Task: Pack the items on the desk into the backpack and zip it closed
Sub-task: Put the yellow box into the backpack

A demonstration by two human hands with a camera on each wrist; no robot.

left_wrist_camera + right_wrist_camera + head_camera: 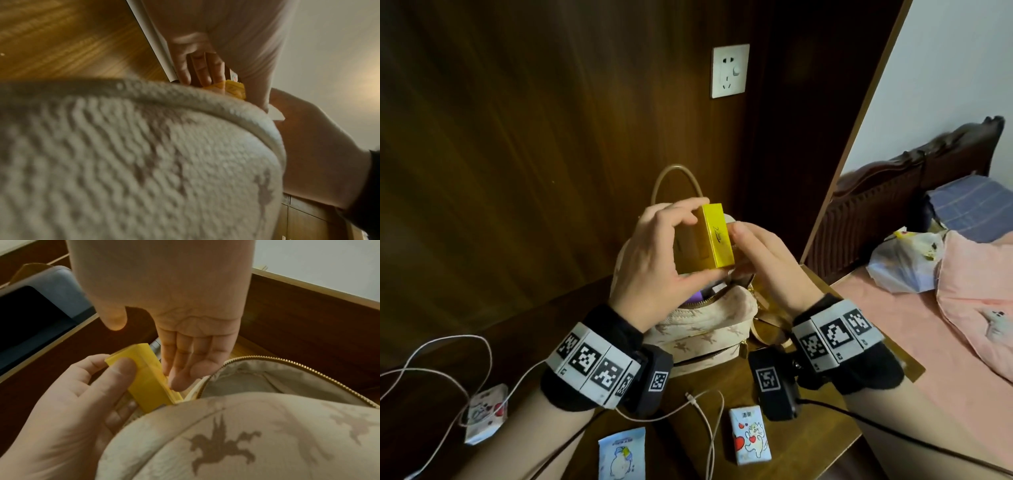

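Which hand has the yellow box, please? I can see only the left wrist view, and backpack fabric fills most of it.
Observer: The left hand holds the yellow box between thumb and fingers, above the backpack.
Operator: Is the right hand helping?
Observer: The right hand lays straight fingers against the box's side; that is a touch, not a grip.
Operator: Is the backpack's top open?
Observer: Yes. The right wrist view shows the gold zipper parted and the pale lining exposed.
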